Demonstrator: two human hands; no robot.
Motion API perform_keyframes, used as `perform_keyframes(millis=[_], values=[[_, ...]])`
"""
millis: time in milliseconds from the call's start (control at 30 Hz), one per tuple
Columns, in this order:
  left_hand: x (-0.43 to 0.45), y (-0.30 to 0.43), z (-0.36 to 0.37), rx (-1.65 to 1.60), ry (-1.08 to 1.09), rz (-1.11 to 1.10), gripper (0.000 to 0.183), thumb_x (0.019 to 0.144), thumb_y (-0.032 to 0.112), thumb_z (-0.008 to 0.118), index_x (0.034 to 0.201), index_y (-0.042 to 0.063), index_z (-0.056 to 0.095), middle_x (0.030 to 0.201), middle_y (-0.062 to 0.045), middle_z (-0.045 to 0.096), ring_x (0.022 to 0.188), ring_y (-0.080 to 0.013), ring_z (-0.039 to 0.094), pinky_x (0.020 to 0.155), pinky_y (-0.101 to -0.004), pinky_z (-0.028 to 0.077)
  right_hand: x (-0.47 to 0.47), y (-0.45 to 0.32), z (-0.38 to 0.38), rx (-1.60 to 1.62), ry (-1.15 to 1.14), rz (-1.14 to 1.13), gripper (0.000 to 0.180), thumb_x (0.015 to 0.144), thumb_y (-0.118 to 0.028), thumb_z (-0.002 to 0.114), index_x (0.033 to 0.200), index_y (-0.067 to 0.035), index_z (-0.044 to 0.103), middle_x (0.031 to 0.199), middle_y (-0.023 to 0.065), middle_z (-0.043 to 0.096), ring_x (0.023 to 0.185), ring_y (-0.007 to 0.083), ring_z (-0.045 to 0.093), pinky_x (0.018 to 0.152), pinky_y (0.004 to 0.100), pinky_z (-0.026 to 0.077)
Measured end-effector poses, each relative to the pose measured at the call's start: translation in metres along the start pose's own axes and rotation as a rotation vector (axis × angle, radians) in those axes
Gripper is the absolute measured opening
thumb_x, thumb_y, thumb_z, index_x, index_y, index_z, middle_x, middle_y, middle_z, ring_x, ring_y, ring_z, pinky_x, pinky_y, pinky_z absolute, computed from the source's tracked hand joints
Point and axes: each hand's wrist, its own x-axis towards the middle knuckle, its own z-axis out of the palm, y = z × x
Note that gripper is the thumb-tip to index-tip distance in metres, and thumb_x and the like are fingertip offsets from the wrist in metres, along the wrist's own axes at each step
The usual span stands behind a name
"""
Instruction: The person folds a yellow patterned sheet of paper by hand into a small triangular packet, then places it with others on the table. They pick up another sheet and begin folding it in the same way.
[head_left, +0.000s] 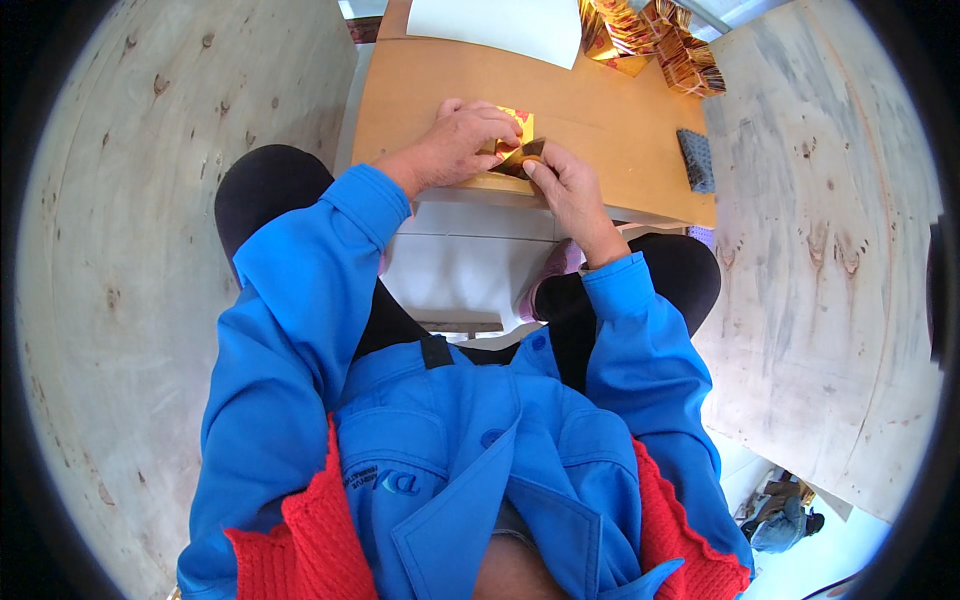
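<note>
A shiny gold paper piece with red print (526, 118) lies near the front edge of the wooden table (615, 135). My left hand (469, 142) rests over its left side, with the fingertips pressing on it. At its lower right, my right hand (566, 180) pinches a dark brownish flap between thumb and fingers. Whether that flap is part of the gold piece or a separate one, I cannot tell. My fingers hide some of the paper.
A white sheet (495, 26) lies at the table's back. Bundled stacks of folded gold paper (686, 64) stand at the back right. A grey patterned pad (696, 160) is at the right edge. Wooden panels (825, 247) flank the table. A chair crossbar shows below.
</note>
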Motion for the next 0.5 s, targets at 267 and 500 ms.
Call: perform_keyframes(millis=[267, 500], values=[[0.001, -0.005, 0.004, -0.016, 0.055, -0.008, 0.03, 0.085, 0.016, 0.07, 0.115, 0.017, 0.069, 0.12, -0.003, 0.069, 0.117, -0.0225, 0.059, 0.102, -0.0426, 0.033, 0.01, 0.009, 0.007, 0.146, 0.073, 0.243, 0.014, 0.084, -0.011, 0.075, 0.091, -0.002, 0.066, 0.072, 0.0051, 0.063, 0.065, 0.0137, 0.058, 0.062, 0.0302, 0.049], [0.0, -0.005, 0.004, -0.165, 0.093, -0.051, 0.029, 0.091, 0.021, 0.064, 0.118, 0.014, 0.068, 0.12, -0.005, 0.069, 0.113, -0.025, 0.061, 0.101, -0.0422, 0.036, 0.02, 0.012, 0.01, -0.056, 0.096, 0.296, 0.025, 0.077, -0.018, 0.081, 0.091, -0.004, 0.065, 0.075, 0.0054, 0.066, 0.067, 0.0164, 0.064, 0.062, 0.0325, 0.052]])
